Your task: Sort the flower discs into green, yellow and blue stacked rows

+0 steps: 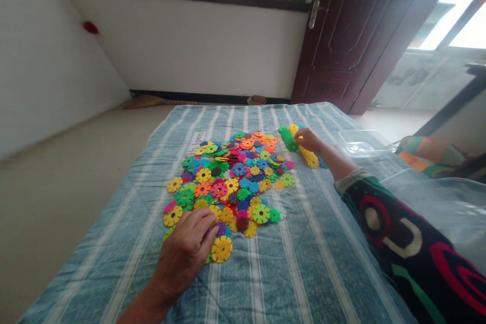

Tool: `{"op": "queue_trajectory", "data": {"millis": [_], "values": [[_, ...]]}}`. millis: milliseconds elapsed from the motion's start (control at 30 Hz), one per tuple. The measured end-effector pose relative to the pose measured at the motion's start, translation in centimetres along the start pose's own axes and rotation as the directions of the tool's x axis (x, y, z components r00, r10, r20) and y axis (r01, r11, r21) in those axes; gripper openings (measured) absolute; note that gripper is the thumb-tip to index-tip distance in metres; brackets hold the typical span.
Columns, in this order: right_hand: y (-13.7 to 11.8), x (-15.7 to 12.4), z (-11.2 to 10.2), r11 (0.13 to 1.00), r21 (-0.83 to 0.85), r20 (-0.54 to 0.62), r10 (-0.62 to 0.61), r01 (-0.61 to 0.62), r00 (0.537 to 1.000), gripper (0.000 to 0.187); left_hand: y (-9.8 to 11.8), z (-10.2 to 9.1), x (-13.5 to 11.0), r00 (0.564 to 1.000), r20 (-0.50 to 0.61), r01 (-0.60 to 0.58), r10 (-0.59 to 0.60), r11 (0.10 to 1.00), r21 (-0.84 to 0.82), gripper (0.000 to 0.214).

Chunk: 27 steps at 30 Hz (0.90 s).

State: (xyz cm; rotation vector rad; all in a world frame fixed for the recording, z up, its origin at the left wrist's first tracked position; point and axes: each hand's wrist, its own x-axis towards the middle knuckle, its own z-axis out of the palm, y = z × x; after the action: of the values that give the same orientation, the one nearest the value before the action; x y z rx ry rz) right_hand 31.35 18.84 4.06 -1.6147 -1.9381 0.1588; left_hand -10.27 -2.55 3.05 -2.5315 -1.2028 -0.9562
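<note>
Now, left hand [185, 249] curled over loose plastic flower discs [228, 177], grip unclear, right hand [308, 139] pinching a joined stack of discs [307, 154] on a striped blanket [304, 263].

This one head-worn view looks forward and steeply down from above the near edge of a blue-and-white striped quilt [304, 263], which fills the lower middle of the frame. Close below sit the multicoloured plastic snowflake discs [228, 177], the left hand [184, 253] and the right hand [309, 139]. Farther off, at upper right, stands a dark wooden door [334, 35], beside a white wall [190, 45].
</note>
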Motion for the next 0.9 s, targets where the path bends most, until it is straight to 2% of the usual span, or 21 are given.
{"op": "queue_trajectory", "data": {"millis": [133,300,500,533,600,733,800,900], "values": [[-0.1,-0.4,0.0,0.998,-0.067,-0.017,0.002,-0.003,1.000,0.011,-0.1,0.0,0.0,1.000,-0.009,-0.009,0.009,1.000,0.012,0.016],[-1.4,-1.8,0.3,0.989,-0.141,0.025,-0.030,0.033,0.999,0.016,-0.2,-0.1,0.2,0.999,-0.018,-0.033,0.034,0.999,0.024,0.016],[-5.0,-3.6,0.8,0.976,-0.213,0.010,-0.052,0.052,0.999,0.012,-0.4,-0.2,0.5,0.993,-0.059,-0.098,0.100,0.994,0.049,0.016],[-6.0,-4.2,1.1,0.973,-0.220,0.008,-0.074,0.074,0.997,0.011,-0.5,-0.2,0.6,0.992,-0.065,-0.107,0.111,0.993,0.051,0.016],[-8.4,-5.9,1.8,0.943,-0.245,0.032,-0.224,0.225,0.974,0.010,-0.7,-0.2,0.6,0.989,-0.077,-0.125,0.129,0.991,0.054,0.017],[-12.9,-10.4,3.2,0.871,-0.166,0.084,-0.455,0.463,0.886,0.011,-0.8,-0.1,0.7,0.984,-0.096,-0.144,0.149,0.988,0.059,0.019],[-14.3,-12.6,3.4,0.857,-0.103,0.095,-0.498,0.506,0.862,0.011,-0.7,0.0,0.7,0.984,-0.097,-0.147,0.151,0.988,0.050,0.019],[-14.9,-15.1,3.1,0.867,-0.038,0.101,-0.492,0.498,0.865,0.007,-0.4,0.1,0.7,0.984,-0.097,-0.150,0.152,0.988,0.037,0.020]]}}
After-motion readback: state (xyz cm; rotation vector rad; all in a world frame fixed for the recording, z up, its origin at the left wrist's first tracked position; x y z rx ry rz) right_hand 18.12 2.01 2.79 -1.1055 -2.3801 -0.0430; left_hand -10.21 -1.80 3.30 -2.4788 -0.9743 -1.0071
